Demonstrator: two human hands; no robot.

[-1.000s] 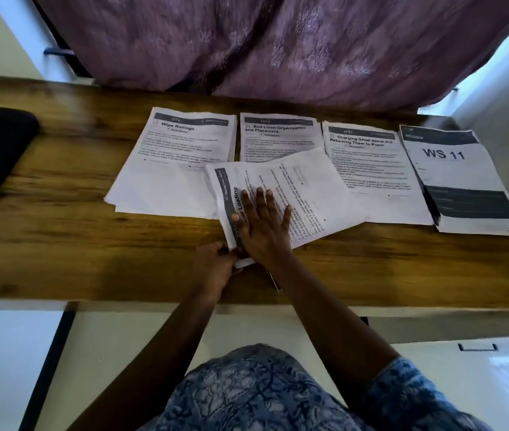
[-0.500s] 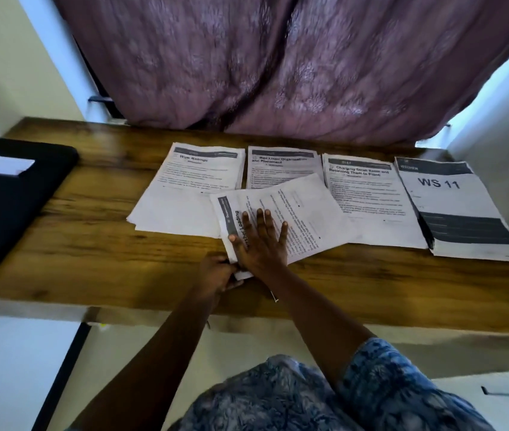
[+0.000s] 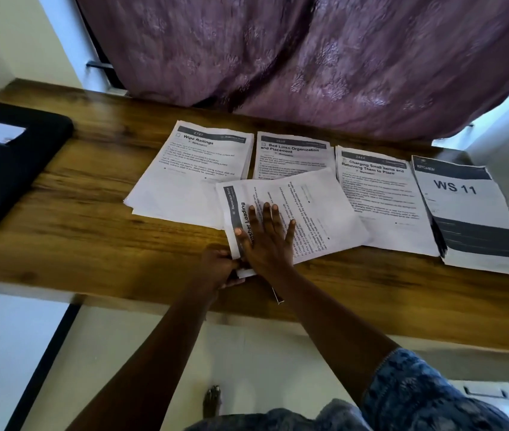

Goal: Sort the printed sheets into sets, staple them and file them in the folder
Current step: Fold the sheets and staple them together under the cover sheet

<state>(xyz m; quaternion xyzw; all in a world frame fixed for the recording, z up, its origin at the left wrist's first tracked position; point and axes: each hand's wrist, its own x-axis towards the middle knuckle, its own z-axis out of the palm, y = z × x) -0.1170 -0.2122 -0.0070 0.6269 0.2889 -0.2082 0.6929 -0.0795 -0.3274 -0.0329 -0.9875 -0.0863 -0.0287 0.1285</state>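
Five paper piles (image 3: 191, 181) lie on the table (image 3: 91, 219); the Dishwasher Loading set (image 3: 309, 209) lies askew near the front edge. Its sheets look thin, limp and slippery, so it is best held at the near corner: there the left hand (image 3: 219, 265) curls, pinching it, while the right hand (image 3: 267, 241) presses flat, fingers spread. Since the earlier frame neither hand has moved; the view now shows more of the black folder (image 3: 14, 169) at the left edge

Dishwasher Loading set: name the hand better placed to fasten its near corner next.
Probably left. The left hand pinches the near corner of the Dishwasher Loading set, while the right hand lies flat on it, pinning the sheets.
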